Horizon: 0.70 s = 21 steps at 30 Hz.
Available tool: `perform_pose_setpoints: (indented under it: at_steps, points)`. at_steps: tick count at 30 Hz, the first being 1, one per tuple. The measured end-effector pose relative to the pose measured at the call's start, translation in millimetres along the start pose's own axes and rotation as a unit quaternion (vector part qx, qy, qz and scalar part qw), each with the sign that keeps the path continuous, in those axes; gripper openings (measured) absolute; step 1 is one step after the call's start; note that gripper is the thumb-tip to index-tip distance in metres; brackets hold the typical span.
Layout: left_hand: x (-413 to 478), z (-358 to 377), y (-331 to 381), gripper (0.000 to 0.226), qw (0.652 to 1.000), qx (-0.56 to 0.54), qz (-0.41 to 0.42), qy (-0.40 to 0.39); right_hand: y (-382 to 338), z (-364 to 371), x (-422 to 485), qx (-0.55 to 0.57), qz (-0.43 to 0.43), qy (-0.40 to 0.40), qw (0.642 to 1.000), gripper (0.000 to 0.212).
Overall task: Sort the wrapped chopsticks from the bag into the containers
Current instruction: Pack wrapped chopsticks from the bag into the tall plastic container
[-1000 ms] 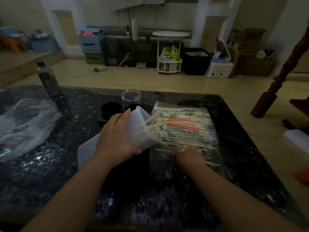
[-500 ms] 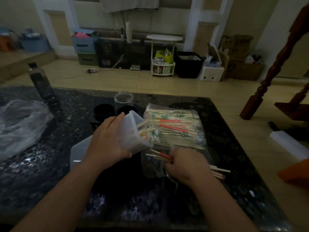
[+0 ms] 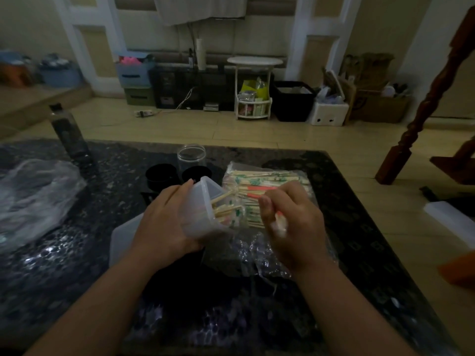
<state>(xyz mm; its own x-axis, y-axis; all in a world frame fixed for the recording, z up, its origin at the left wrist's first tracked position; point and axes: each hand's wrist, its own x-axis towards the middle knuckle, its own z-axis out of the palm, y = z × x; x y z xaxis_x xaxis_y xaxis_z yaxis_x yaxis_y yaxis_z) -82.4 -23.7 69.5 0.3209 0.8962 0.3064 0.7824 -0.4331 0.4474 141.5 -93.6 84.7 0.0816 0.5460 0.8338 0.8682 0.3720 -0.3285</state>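
Note:
My left hand grips a translucent plastic container, tipped so its mouth faces right; several wrapped chopsticks poke out of it. Just right of that mouth, my right hand is curled around a few wrapped chopsticks, lifted above the clear plastic bag. The bag lies on the dark table and holds a pile of wrapped chopsticks with green and red print.
A clear jar and two black round lids or cups stand behind the container. A flat translucent lid lies under my left wrist. A crumpled plastic bag sits at the left, a dark bottle behind it.
My right hand has come up out of the bag with chopsticks and moved to the container's mouth. The left hand has kept the container tilted.

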Motion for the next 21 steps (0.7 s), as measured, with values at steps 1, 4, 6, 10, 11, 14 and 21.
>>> perform_pose_setpoints:
  at_steps: [1, 4, 6, 10, 11, 14, 21]
  points:
    - [0, 1, -1, 0.127, 1.0, 0.003, 0.001, -0.002, -1, 2, 0, 0.041, 0.033, 0.009, 0.999, 0.045]
    - [1, 2, -2, 0.13, 1.0, 0.009, 0.002, -0.011, 0, 8, 5, 0.125, 0.122, 0.054, 0.983, 0.035]
    - [2, 4, -2, 0.129, 1.0, 0.007, 0.004, -0.015, -3, 10, 7, 0.201, 0.204, 0.092, 0.954, 0.035]
    - [2, 4, 1, 0.128, 1.0, 0.008, 0.003, -0.015, -14, 7, 9, 0.326, 0.338, 0.135, 0.873, 0.042]
    - [2, 4, 2, 0.128, 1.0, 0.007, 0.0, -0.017, -15, 7, 9, 0.328, 0.348, 0.132, 0.868, 0.043]
    - [2, 2, 3, 0.132, 1.0, 0.01, -0.005, -0.024, -14, 8, 11, 0.334, 0.368, 0.125, 0.859, 0.044]
    - [2, 2, 4, 0.133, 1.0, 0.013, -0.005, -0.024, -14, 11, 10, 0.365, 0.39, 0.096, 0.84, 0.028]
